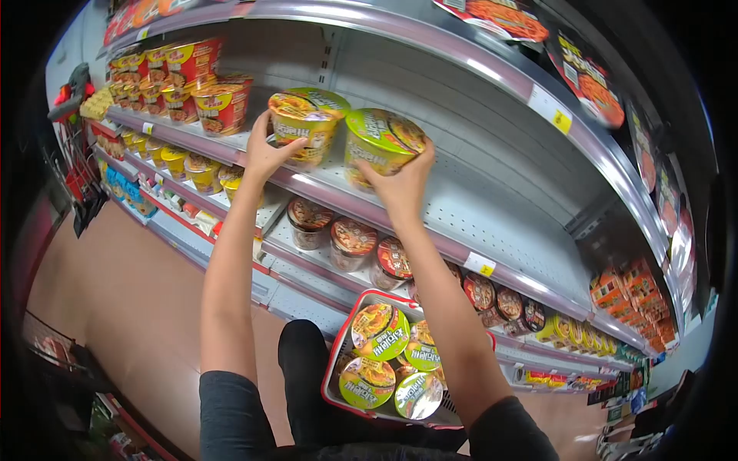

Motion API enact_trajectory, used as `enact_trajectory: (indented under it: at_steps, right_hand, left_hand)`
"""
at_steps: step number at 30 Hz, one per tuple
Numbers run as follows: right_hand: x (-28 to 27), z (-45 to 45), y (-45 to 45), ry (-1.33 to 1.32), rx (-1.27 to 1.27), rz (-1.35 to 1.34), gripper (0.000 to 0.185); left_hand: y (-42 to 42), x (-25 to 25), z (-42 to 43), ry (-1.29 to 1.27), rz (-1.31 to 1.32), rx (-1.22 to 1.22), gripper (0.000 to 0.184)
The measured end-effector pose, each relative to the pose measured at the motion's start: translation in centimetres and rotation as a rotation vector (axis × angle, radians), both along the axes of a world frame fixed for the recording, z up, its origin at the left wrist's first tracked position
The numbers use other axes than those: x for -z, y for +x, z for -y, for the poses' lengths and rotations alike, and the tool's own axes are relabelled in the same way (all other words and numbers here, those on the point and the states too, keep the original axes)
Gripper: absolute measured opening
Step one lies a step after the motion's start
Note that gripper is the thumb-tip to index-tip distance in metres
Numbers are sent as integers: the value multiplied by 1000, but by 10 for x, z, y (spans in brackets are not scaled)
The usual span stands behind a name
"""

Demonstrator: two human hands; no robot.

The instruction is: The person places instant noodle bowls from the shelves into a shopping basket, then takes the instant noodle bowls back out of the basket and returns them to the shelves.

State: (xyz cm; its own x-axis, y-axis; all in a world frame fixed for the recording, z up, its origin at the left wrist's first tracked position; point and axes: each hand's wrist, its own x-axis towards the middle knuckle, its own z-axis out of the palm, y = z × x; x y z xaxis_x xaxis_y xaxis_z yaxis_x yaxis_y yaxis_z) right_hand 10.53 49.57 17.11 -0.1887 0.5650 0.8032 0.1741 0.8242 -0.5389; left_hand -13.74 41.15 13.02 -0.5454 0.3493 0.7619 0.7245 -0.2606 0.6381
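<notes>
My left hand (270,150) grips a yellow instant noodle bucket (306,127) with a green and yellow lid, at the front of a white shelf (492,203). Beside it, my right hand (403,180) is closed round a second noodle bucket (377,142) with a bright green lid, tilted a little and slightly blurred. A small gap separates the two buckets. Below my right arm, a red-rimmed shopping basket (332,365) holds several noodle buckets (379,330) with similar green lids; my forearm hides part of it.
Red noodle buckets (221,106) stand stacked left on the same shelf. Dark-lidded noodle cups (354,237) and yellow cups (201,173) line the shelf below. An upper shelf edge (461,61) overhangs my hands. Orange packets (634,300) sit far right. My knee (301,346) is beside the basket.
</notes>
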Motion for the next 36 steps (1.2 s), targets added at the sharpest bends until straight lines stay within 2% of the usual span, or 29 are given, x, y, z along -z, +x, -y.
enact_trajectory:
  at_steps: [5, 6, 9, 10, 13, 16, 20, 23, 25, 26, 29, 30, 33, 36]
  right_hand:
    - [2, -3, 2, -25, -12, 12, 108]
    - [0, -2, 7, -61, -79, 34, 112]
    - [1, 7, 43, 145, -11, -41, 117]
    - [-1, 14, 62, 132, -96, -82, 119]
    - [29, 27, 139, 313, 4, -58, 116]
    - [92, 44, 216, 173, 131, -9, 109]
    - [183, 66, 303, -13, 313, 40, 106]
    - [228, 103, 352, -277, 416, 179, 106]
    - [252, 119, 365, -521, 360, 244, 115]
    - [261, 125, 368, -640, 327, 273, 119]
    - [271, 132, 366, -629, 295, 591, 123]
    - [267, 130, 361, -589, 222, 624, 122]
    - [254, 121, 337, -600, 179, 560, 123]
    - [250, 109, 316, -509, 158, 602, 123]
  left_hand:
    - [2, -2, 4, -62, -101, -89, 80]
    - [8, -9, 13, -187, -41, 49, 80]
    - [53, 9, 24, 195, -186, -369, 81]
    - [67, 22, 30, 255, -124, -388, 81]
    - [141, 60, 57, 318, 37, -379, 78]
    - [213, 122, 83, 111, 87, -296, 75]
    - [299, 169, 107, -205, 205, -196, 81]
    - [334, 195, 113, -357, 123, -79, 89]
    - [348, 211, 115, -564, -5, -15, 101]
    - [355, 213, 115, -634, -4, 31, 109]
    - [365, 204, 110, -820, -54, 87, 126]
    - [365, 201, 107, -878, -81, 91, 130]
    - [358, 201, 97, -867, -80, 89, 135]
    - [351, 183, 88, -1020, -193, 140, 136]
